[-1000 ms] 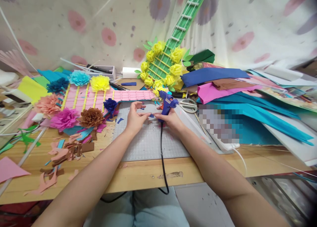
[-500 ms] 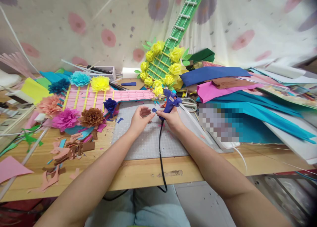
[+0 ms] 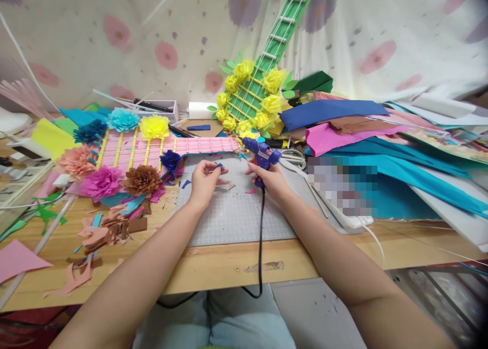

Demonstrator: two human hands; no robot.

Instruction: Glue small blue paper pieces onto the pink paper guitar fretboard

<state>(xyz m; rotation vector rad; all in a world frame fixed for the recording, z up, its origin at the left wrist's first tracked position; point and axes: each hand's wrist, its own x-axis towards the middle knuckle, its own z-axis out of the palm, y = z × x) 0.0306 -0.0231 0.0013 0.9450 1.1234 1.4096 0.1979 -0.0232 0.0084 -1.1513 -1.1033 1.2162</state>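
Left hand [image 3: 205, 182]: pinching one small navy-blue paper scrap [image 3: 218, 165] at the fingertips. Right hand [image 3: 272, 180]: wrapped around one hard blue plastic glue gun [image 3: 263, 155], above one flat gridded grey mat [image 3: 229, 222]. Left of left hand: one pink guitar-shaped craft [image 3: 125, 153], seven ruffled paper flowers [image 3: 153, 128] around it

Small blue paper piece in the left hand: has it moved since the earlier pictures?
Yes, the blue paper piece has moved left, closer to the unmoved dark blue paper flower.
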